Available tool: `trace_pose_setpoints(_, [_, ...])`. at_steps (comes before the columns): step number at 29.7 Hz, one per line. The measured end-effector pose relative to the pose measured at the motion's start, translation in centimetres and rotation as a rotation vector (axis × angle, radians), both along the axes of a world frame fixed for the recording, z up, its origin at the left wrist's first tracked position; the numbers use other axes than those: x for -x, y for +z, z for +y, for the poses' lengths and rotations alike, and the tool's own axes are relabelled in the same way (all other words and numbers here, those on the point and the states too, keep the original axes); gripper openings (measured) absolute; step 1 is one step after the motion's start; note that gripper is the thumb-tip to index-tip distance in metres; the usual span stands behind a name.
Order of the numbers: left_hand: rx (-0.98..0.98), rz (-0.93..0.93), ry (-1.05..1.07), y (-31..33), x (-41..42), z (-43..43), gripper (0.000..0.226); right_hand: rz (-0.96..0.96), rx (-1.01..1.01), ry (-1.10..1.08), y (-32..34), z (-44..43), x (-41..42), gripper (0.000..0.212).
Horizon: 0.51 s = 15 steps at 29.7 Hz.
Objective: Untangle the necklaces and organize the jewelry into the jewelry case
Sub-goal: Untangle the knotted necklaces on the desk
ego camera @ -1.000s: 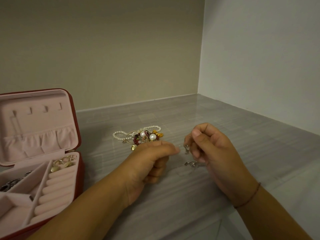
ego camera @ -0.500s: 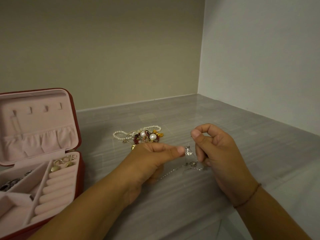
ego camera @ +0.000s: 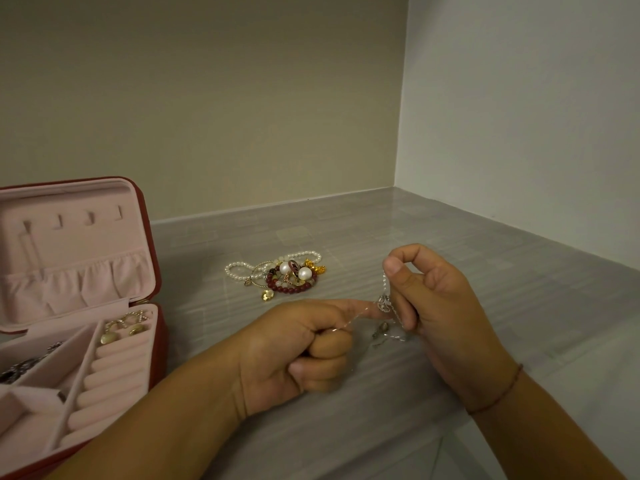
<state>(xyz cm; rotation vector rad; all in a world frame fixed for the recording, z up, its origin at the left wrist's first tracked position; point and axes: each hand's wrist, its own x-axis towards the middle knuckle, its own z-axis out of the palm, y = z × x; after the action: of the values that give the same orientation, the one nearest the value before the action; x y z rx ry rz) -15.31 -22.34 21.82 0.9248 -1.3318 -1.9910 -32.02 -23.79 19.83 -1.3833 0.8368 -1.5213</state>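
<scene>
A fine silver chain necklace (ego camera: 385, 289) with a small filigree pendant (ego camera: 383, 303) is held taut between two hands, to the right of an open jewelry case (ego camera: 69, 244) on a glossy, grey-streaked countertop (ego camera: 346, 427). The right hand (ego camera: 433, 306) pinches the chain between thumb and forefinger, its other fingers curled. The left hand (ego camera: 301, 348), nearer the case, grips the chain in a loose fist, forefinger pointing at the pendant. Beyond the hands, right of the case, lies a tangled heap (ego camera: 280, 275) of pearl strands, dark red beads and gold charms. The case is dark red outside and lined in soft pink.
</scene>
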Motion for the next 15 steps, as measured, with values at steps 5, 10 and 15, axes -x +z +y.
trace_pose_setpoints(5, [0.064,-0.044,-0.087,0.15,0.31,0.38,0.019,0.034,0.035,0.010,0.31,0.42,0.03,0.012])
trace_pose_setpoints(10, [0.172,-0.103,0.053,0.00,0.30,0.34,0.008,-0.040,0.021,0.063,0.26,0.37,0.43,0.015])
trace_pose_setpoints(15, [0.411,-0.113,0.379,0.15,0.31,-0.13,0.016,-0.106,-0.007,0.080,0.10,0.13,0.72,0.015])
